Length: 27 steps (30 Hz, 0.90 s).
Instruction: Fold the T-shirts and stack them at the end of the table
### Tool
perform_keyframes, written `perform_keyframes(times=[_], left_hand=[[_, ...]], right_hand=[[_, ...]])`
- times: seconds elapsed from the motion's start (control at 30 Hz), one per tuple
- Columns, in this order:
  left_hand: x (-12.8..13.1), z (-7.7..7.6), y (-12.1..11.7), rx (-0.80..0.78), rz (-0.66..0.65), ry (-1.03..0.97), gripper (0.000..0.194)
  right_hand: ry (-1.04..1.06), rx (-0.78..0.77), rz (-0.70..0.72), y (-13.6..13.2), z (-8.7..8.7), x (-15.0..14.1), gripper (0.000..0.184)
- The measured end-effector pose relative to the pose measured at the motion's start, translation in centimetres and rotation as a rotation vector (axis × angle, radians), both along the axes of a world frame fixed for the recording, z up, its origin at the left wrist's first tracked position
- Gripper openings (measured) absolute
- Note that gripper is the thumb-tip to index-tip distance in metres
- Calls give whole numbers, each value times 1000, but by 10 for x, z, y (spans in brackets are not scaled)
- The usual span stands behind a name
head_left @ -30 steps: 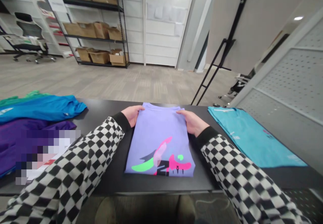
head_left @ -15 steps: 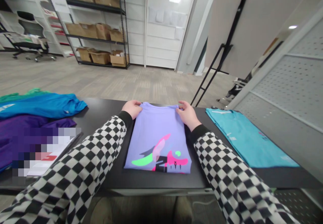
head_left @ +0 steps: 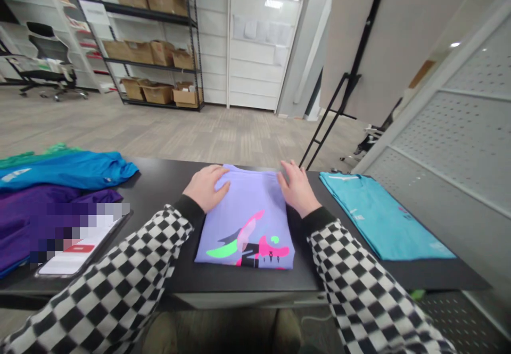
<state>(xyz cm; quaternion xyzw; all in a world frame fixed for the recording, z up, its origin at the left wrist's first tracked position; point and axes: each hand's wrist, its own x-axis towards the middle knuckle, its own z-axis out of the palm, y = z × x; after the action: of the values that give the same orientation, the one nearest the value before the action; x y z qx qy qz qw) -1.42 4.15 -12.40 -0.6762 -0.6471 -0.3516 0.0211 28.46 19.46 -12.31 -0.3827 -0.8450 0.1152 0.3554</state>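
Note:
A folded lavender T-shirt (head_left: 247, 221) lies on the black table (head_left: 159, 175), with a pink, green and black print (head_left: 251, 250) near its near edge. My left hand (head_left: 206, 187) rests flat on the shirt's far left part. My right hand (head_left: 297, 188) lies along the far right edge, partly on the shirt and partly on the table. Neither hand grips the cloth, and the fingers of both are slightly spread. Checkered sleeves with black cuffs cover my forearms.
A folded teal T-shirt (head_left: 379, 218) lies to the right. On the left are a blue garment (head_left: 67, 170), a purple garment (head_left: 32, 210), a green garment (head_left: 35, 157) and a partly pixelated phone or tablet (head_left: 75, 255). Beyond the table stand shelves with cardboard boxes (head_left: 155, 50).
Both hands have slid from the shirt's far edge toward me and now lie flat on it, no longer pinching the collar edge. The view has shifted slightly.

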Motion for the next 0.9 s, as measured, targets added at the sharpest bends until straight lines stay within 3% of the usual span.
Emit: perform_keyframes(times=[0.07, 0.17, 0.23, 0.3, 0.37, 0.57, 0.77, 0.9], left_hand=[[14, -5, -46, 85, -173, -26, 41], [37, -23, -121, 121, -294, 94, 46], [48, -37, -160, 50, -314, 227, 63], [55, -48, -181, -58, -312, 353, 84], [57, -53, -186, -150, -296, 434, 93], [54, -59, -184, -176, -259, 369, 72], [63, -70, -201, -41, -257, 219, 41], [63, -65, -210, 28, -361, 184, 44]], right_hand=[[21, 54, 180, -46, 7, 19, 47], [-90, 39, 418, -124, 2, 50, 52], [-222, -4, 475, -168, -9, 65, 64], [-324, -16, 450, -196, -23, 71, 83], [-391, 1, 395, -208, -33, 72, 96], [-436, 44, 356, -206, -45, 73, 95], [-299, 78, 377, -215, -56, 86, 67], [-218, 91, 390, -222, -59, 93, 45]])
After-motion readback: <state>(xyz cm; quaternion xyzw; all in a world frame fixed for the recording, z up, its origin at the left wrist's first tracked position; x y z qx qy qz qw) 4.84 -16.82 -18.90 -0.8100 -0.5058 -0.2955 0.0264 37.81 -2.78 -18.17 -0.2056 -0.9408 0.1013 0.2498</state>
